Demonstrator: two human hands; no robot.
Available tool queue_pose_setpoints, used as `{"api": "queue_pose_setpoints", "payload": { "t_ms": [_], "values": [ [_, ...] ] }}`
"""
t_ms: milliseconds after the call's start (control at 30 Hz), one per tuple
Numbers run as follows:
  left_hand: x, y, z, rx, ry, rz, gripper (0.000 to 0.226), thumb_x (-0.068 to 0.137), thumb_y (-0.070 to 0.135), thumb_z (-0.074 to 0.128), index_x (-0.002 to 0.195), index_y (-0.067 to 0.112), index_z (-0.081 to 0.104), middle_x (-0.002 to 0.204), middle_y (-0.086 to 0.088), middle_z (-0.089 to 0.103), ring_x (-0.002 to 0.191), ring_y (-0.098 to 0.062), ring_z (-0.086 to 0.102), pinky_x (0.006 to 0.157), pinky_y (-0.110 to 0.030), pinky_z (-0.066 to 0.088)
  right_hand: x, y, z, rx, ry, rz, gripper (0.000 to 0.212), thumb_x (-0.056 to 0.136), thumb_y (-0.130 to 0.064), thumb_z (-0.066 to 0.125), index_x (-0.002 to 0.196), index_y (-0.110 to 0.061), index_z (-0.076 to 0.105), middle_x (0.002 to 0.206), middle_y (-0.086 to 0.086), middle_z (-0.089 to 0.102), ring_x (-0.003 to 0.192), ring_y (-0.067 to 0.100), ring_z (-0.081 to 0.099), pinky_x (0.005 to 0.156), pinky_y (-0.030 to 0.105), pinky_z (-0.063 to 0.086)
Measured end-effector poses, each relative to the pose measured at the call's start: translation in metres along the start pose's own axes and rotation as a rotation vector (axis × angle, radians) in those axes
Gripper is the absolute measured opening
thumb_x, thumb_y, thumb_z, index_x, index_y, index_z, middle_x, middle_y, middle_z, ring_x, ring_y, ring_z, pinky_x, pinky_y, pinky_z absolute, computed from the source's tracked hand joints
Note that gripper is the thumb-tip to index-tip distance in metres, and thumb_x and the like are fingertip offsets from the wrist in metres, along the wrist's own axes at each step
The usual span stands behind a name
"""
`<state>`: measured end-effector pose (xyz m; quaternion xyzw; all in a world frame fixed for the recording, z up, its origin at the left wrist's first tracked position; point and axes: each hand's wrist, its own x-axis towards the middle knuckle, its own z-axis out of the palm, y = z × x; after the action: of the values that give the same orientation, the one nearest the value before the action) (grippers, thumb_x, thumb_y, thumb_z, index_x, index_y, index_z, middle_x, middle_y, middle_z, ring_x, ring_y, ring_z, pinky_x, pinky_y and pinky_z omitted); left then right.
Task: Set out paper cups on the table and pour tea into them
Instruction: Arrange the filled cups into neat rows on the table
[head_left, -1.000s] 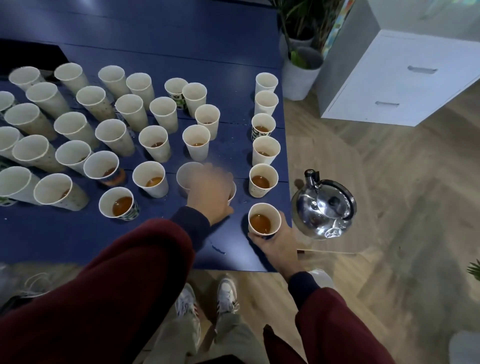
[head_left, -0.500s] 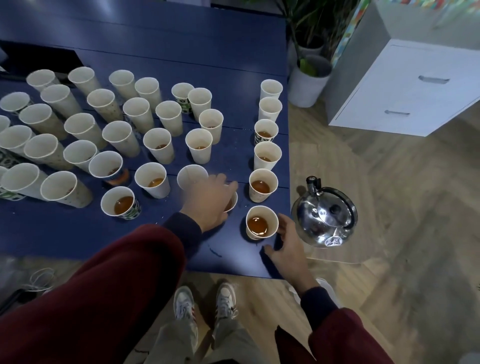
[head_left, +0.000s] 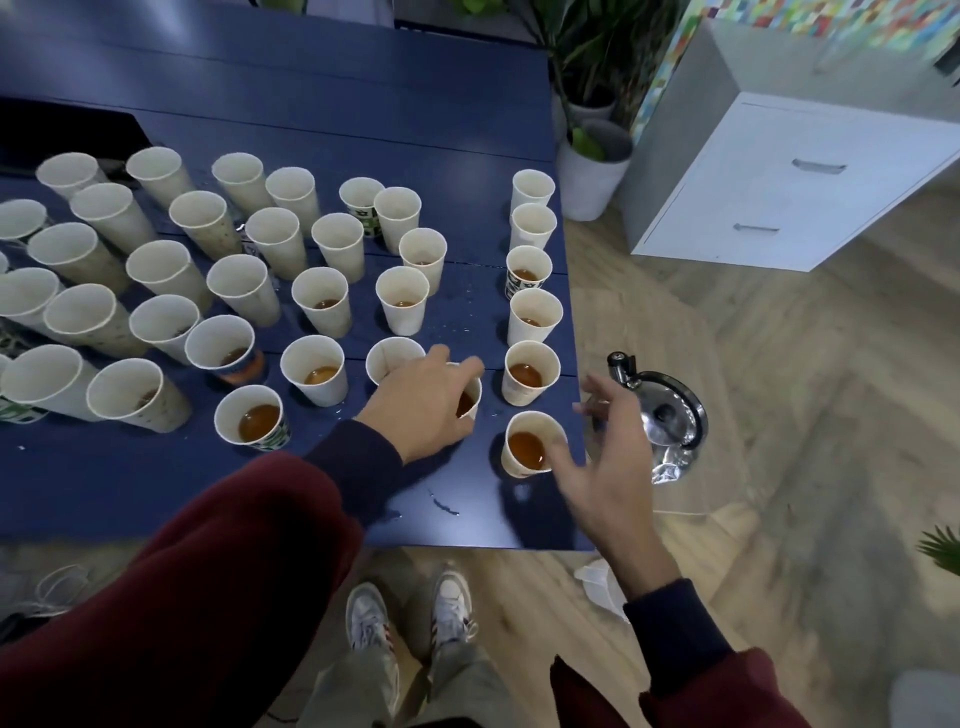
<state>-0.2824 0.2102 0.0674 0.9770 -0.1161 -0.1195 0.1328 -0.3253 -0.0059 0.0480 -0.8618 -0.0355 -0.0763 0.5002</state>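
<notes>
Dark blue and wide, the surface (head_left: 311, 104) is packed with paper cups (head_left: 244, 291). Off to the side I see a white cabinet (head_left: 779, 182) and a plant pot (head_left: 592, 171) on the wood floor. A second ago the right hand (head_left: 608, 467) was wrapped round the front cup (head_left: 527, 449) — now it has let go and is up in the air. Its fingers (head_left: 605, 387) are spread wide and hold nothing, between that cup and the shiny kettle (head_left: 670, 415), which sits lower down just beside the surface. I think the front cup is now in its place and the hand is going for the kettle to pour more. The left hand (head_left: 421, 410) has come down too, and its fingers (head_left: 465, 366) now curl round the middle cup (head_left: 470, 402), which has brown tea (head_left: 260, 422) in it. The cups near me and four in the right row hold tea — some a lot, some only a little. The two at the far end of that row and most on the far left look empty, so lots of pouring is left.
</notes>
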Motion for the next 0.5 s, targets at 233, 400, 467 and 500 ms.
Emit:
{"api": "queue_pose_setpoints", "payload": {
  "t_ms": [233,400,467,500],
  "values": [
    [-0.022,-0.016,-0.07,-0.09,0.121,-0.014,0.038,0.075,0.041,0.066,0.108,0.026,0.054,0.096,-0.004,0.054,0.09,-0.033,0.056,0.079,-0.042,0.05,0.003,-0.056,0.07,0.086,-0.254,0.004,0.095,0.072,-0.037,0.09,0.149,-0.019,0.037,0.142,-0.007,0.054,0.133,0.003,0.049,0.109,0.022,0.041],
    [-0.024,-0.021,-0.108,-0.073,0.185,0.045,0.035,0.066,0.048,0.058,0.095,0.03,0.054,0.089,0.0,0.054,0.086,-0.028,0.057,0.07,-0.04,0.049,0.025,-0.091,0.098,0.22,-0.198,-0.034,0.066,0.072,-0.03,0.092,0.126,-0.022,0.054,0.116,-0.01,0.068,0.108,0.011,0.065,0.091,0.03,0.055],
    [-0.019,-0.025,-0.115,-0.084,0.194,0.035,0.038,0.069,0.049,0.062,0.102,0.03,0.056,0.089,0.002,0.053,0.085,-0.025,0.057,0.07,-0.039,0.05,0.038,-0.098,0.102,0.206,-0.159,-0.055,0.057,0.072,-0.027,0.089,0.118,-0.023,0.057,0.107,-0.01,0.07,0.099,0.01,0.067,0.084,0.032,0.056],
    [-0.015,-0.026,-0.118,-0.09,0.199,0.043,0.04,0.07,0.05,0.063,0.104,0.03,0.056,0.089,0.002,0.053,0.086,-0.025,0.057,0.071,-0.04,0.05,0.047,-0.1,0.103,0.203,-0.159,-0.052,0.053,0.072,-0.025,0.088,0.116,-0.025,0.057,0.105,-0.01,0.07,0.097,0.01,0.067,0.082,0.034,0.056]
  ]
}}
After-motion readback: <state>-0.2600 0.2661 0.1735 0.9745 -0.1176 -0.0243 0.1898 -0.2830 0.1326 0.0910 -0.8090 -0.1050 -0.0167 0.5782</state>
